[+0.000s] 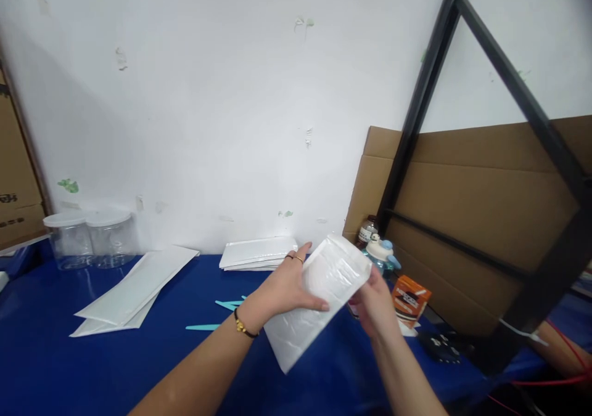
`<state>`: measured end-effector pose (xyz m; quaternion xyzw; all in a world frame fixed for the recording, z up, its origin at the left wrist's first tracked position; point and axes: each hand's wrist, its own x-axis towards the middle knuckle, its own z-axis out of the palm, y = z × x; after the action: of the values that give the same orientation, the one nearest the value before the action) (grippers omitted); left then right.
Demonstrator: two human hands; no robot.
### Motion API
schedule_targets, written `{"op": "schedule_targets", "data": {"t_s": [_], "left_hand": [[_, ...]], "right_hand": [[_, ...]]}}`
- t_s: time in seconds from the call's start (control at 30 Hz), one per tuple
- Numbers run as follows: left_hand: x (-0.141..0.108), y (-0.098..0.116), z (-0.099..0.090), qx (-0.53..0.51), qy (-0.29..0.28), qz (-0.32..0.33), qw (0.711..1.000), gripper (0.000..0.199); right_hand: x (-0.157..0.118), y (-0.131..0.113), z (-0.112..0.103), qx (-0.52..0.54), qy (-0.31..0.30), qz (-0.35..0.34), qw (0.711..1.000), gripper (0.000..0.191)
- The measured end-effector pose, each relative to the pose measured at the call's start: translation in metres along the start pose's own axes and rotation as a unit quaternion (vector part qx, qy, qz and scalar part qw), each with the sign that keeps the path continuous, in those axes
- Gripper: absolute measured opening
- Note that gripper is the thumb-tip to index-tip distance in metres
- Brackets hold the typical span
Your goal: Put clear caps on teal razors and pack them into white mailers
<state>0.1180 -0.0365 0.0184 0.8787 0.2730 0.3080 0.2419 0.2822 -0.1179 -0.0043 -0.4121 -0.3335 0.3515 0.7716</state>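
Note:
A white padded mailer (319, 299) is held tilted above the blue table, its upper end toward the right. My left hand (289, 283) grips its left side, with the thumb across the front face and the other fingers behind. At the upper right corner my right hand (374, 299) is closed on the mailer's edge; its fingertips are partly hidden behind the envelope. Beyond my left hand lies a stack of white mailers (256, 252) against the wall. Turquoise plastic tools (203, 327) rest on the table beside my left forearm, partly covered by it.
Two more white mailers (134, 289) overlap at the left, before two clear lidded jars (111, 240). To the right stand a brown bottle (367, 230), a drinking bottle (382, 252), an orange box (410, 301) and a black object (439, 347). A black metal frame (428, 65) backs onto cardboard (481, 200).

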Motion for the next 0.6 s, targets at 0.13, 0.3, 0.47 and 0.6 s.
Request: {"op": "schedule_targets", "data": {"t_s": [0.13, 0.3, 0.47, 0.6], "left_hand": [[0.006, -0.016, 0.010, -0.048, 0.017, -0.073, 0.996, 0.072], [-0.011, -0.033, 0.047, 0.018, 0.049, -0.088, 0.995, 0.058], [-0.030, -0.059, 0.023, 0.012, 0.071, -0.074, 0.995, 0.037], [-0.054, -0.098, -0.039, 0.042, -0.060, -0.086, 0.994, 0.055]], "right_hand": [[0.010, 0.003, 0.002, 0.003, -0.033, 0.073, 0.997, 0.058], [-0.014, 0.051, 0.005, -0.003, -0.038, 0.161, 0.986, 0.068], [-0.003, 0.036, -0.015, -0.079, -0.104, 0.114, 0.985, 0.073], [0.042, -0.013, -0.044, -0.156, -0.188, 0.147, 0.958, 0.053]]}}
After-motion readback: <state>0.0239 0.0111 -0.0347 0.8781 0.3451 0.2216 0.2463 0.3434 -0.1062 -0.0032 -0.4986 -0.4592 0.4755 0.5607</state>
